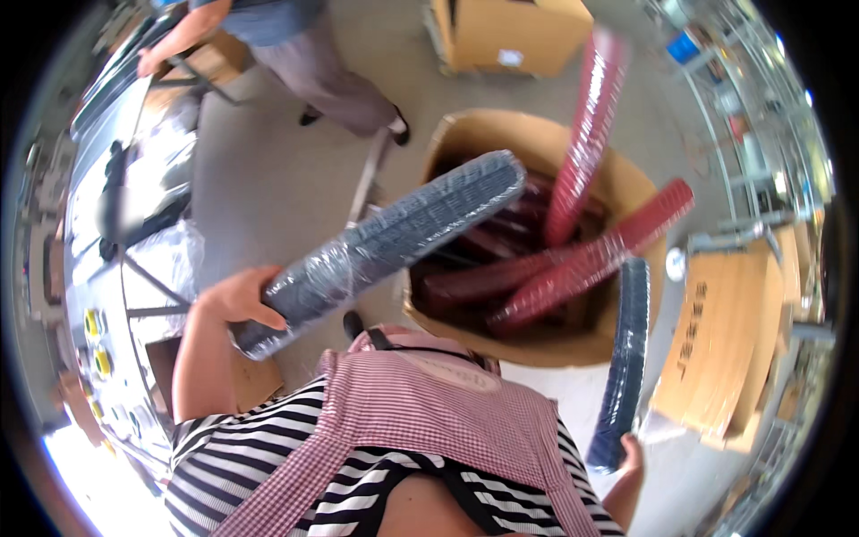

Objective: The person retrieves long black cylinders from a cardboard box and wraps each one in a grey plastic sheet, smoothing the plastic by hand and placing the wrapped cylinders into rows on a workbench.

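Observation:
My left hand (240, 297) is closed round the near end of a thick slate-blue roll (394, 242) in clear, shiny film. This roll slants up to the right, its far end over the left rim of a large open cardboard box (501, 125). On the right side, my right hand (632, 455) grips the lower end of a slimmer navy roll (624, 362), also film-wrapped, which stands along the box's right wall. Dark red wrapped rolls lie in the box; one red roll (586, 134) sticks up steeply and another red roll (595, 257) leans over the right rim.
A person (309, 67) stands at the far left, a hand on the long table (134, 197). Another cardboard box (510, 36) is at the back. Folded cardboard (716, 345) leans at the right beside metal racks (738, 134). Yellow-ringed spools (101, 362) sit at the left.

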Motion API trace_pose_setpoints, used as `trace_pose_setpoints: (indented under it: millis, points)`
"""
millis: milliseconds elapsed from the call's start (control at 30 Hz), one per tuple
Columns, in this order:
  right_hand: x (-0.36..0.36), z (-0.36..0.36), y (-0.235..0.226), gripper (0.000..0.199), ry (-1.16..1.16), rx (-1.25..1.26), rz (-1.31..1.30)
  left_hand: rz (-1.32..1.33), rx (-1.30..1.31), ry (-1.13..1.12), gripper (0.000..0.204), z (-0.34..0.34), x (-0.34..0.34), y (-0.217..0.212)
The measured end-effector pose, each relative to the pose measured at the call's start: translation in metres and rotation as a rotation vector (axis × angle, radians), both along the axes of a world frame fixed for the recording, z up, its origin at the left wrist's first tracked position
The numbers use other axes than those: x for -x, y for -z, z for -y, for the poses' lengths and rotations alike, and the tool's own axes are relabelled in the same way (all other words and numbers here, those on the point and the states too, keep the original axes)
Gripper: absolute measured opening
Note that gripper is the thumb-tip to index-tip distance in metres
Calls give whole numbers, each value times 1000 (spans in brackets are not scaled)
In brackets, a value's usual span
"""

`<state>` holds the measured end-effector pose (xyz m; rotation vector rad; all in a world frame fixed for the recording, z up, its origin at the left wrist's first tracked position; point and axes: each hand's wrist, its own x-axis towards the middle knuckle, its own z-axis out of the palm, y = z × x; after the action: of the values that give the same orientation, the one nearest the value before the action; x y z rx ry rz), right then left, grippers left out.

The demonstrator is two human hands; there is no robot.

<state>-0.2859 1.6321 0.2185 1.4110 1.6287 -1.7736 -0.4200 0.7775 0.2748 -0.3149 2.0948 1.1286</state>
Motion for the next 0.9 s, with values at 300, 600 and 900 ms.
trace_pose_setpoints:
  millis: [300, 600, 900]
  points:
    - [85, 387, 2, 81, -609, 412, -495, -208, -809, -546, 107, 94, -122, 60]
    - [149, 727, -20, 83, -1381, 571, -478, -569, -608, -1299, 95, 214, -285, 48]
    - [154, 1048, -37, 79, -1874, 952, -517, -896, -402, -1883, 78, 324, -344, 49]
